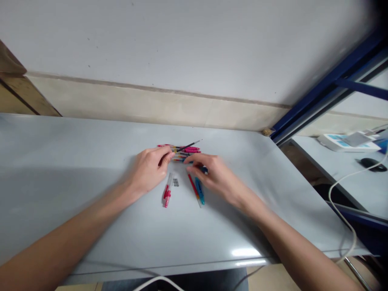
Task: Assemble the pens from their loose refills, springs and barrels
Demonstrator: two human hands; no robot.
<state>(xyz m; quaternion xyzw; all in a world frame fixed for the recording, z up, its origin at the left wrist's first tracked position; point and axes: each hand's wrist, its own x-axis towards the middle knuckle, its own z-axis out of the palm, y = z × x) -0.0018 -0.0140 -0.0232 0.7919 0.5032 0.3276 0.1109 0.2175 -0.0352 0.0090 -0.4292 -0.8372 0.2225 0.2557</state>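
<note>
My left hand (153,167) pinches a dark pen refill (188,146) between thumb and fingers, its tip pointing up to the right. My right hand (214,173) hovers just right of it, thumb and forefinger curved but apart, with nothing visible between them. Behind both hands lies a row of pink pens (192,149) and other pens, partly covered by the fingers. In front of the left hand is a clear pen barrel with pink parts (167,196). Small dark pieces, perhaps springs (176,182), lie beside it. Below the right hand rest a red refill (193,185) and a blue pen part (199,190).
The grey table (91,153) runs back to a tiled wall base (169,103). Blue metal framing (315,87) stands at the right. Beyond it, a second desk holds a white device (345,143) and a black mouse (372,164). A white cable (339,214) hangs near the table's right edge.
</note>
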